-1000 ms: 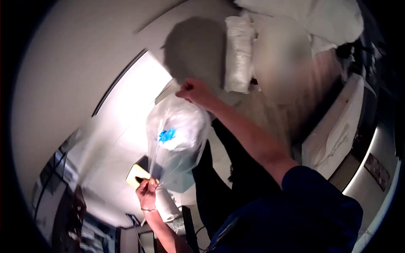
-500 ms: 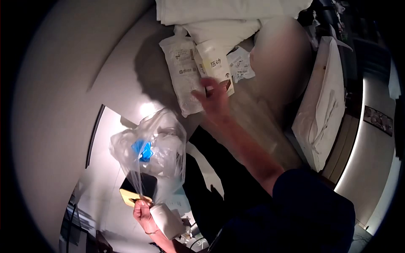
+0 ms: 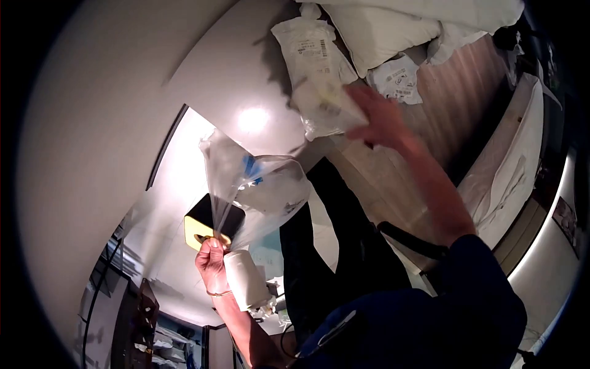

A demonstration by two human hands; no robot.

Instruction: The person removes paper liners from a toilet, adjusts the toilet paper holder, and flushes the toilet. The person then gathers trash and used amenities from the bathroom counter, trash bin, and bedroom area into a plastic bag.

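Fingers of my left hand (image 3: pixel 212 261) are pinched on the gathered end of a clear plastic bag (image 3: pixel 270 190), which bulges away from it and has something blue inside. A white roll (image 3: pixel 244 280) lies against that hand. My right hand (image 3: pixel 378 117), blurred, has its fingers and thumb around the end of a pale box (image 3: pixel 327 104). The box is also blurred and tilts over a white plastic-wrapped package (image 3: pixel 307 49).
A black-and-yellow box (image 3: pixel 212 221) stands behind the bag's gathered end. Near the top lie a white pillow (image 3: pixel 381 37) and a small printed packet (image 3: pixel 396 79). A long white padded panel (image 3: pixel 507 160) runs along the right. A black strap (image 3: pixel 412 240) crosses below my right forearm.
My right hand has come down from the upper middle to the pale box and taken hold of it. The box has shifted over the wrapped package. My left hand still holds the bag, whose shape has changed.
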